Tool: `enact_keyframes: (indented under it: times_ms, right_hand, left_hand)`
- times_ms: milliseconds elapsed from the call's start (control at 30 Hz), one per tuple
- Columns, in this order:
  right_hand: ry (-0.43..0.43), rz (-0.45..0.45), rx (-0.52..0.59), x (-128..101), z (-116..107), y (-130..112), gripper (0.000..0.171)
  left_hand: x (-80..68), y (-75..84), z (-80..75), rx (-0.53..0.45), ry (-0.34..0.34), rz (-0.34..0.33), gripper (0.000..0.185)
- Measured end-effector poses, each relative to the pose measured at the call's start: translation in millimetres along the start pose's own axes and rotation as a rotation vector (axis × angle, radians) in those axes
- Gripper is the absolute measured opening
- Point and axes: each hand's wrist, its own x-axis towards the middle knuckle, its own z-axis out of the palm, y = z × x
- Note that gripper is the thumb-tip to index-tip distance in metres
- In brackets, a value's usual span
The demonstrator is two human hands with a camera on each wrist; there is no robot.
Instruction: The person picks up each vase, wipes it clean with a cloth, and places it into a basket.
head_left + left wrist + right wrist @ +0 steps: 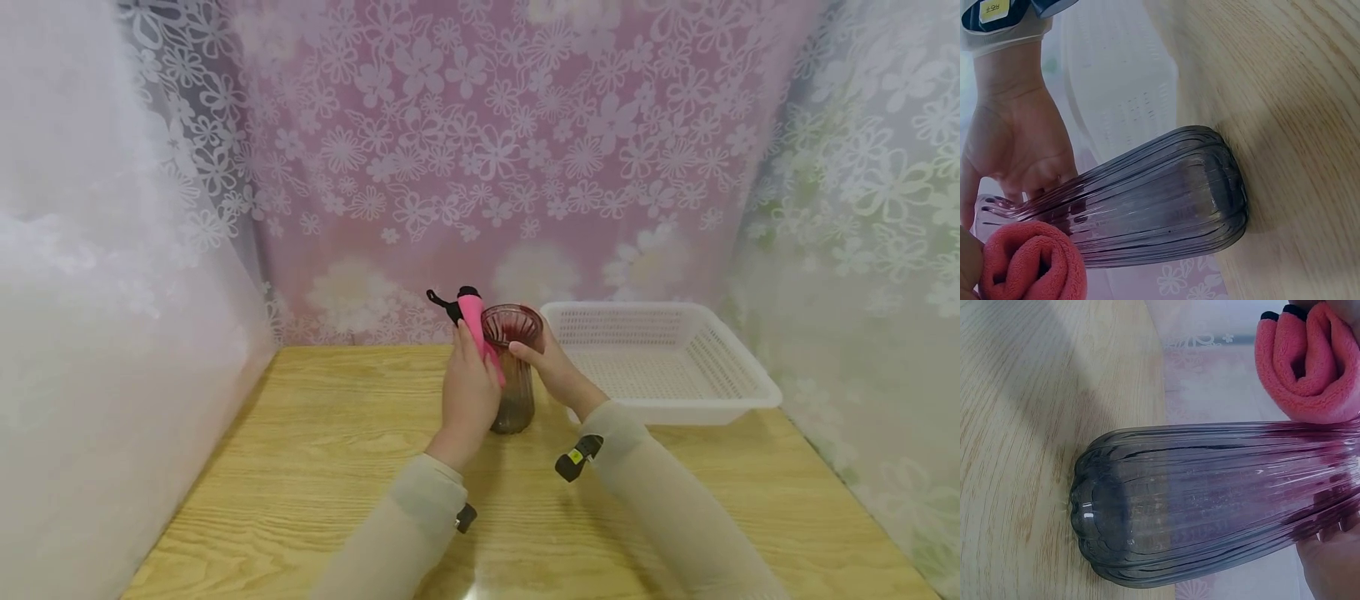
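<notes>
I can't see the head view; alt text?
The right hand grips a ribbed, translucent purple-grey vase near its top; the left hand holds a folded pink cloth beside it. A white perforated plastic basket sits to the right on the yellowish wood-grain table.

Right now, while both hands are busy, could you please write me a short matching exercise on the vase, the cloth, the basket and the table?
Column one
1. Vase
2. Cloth
3. Basket
4. Table

Column two
A. White, with holes in its walls
B. Yellowish, with a wood grain
C. See-through and ribbed, gripped by the right hand
D. Pink and folded, held in the left hand

Right pairs: 1-C, 2-D, 3-A, 4-B
</notes>
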Motion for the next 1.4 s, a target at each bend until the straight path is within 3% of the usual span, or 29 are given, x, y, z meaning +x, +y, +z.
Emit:
enact_keyframes:
  times_ms: [400, 800, 1000, 1400]
  right_hand:
    - [-0.004, -0.012, -0.013, 0, -1, 3, 0.090]
    - [-0.024, -0.009, 0.013, -1, 1, -2, 0.083]
    - [-0.013, 0.006, 0.004, -1, 1, -2, 0.088]
    - [-0.008, 0.017, -0.016, -1, 0, -3, 0.087]
  left_hand:
    - [-4.2, 1.3, 7.2, 0.162, -0.073, -0.023, 0.070]
    - [-10.9, -4.1, 10.7, 0.346, -0.137, 0.047, 0.067]
    - [-13.2, -11.8, 15.6, 0.352, -0.224, 0.012, 0.067]
    - [-21.9, -33.4, 27.9, 0.329, -0.294, -0.031, 0.064]
